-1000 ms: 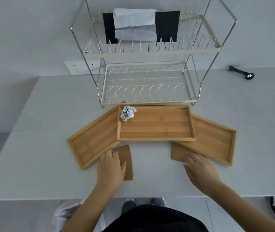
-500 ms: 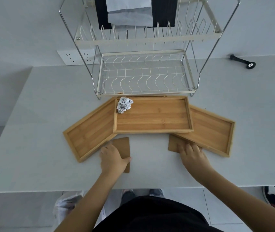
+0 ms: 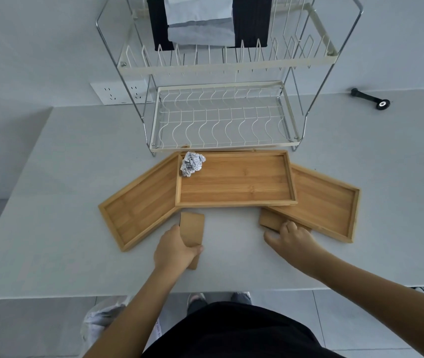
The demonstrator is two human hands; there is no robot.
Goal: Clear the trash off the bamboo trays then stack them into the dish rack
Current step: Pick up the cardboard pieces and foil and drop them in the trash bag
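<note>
Three bamboo trays lie fanned out in front of the dish rack: a middle tray overlapping a left tray and a right tray. A crumpled paper ball sits in the middle tray's far left corner. Two brown cardboard pieces lie on the table near the trays' front edges. My left hand grips the left cardboard piece, thumb on its right edge. My right hand rests curled fingertips on the right cardboard piece, thumb spread apart.
The two-tier wire rack holds black and grey cloths on its upper shelf. A black tool lies at the back right. A wall socket is behind the rack on the left. A white bag sits on the floor below the table edge.
Both hands slid forward onto the cardboard pieces. The left hand closed around its piece; the right hand's fingers curled onto the other. The camera moved closer to the rack.
</note>
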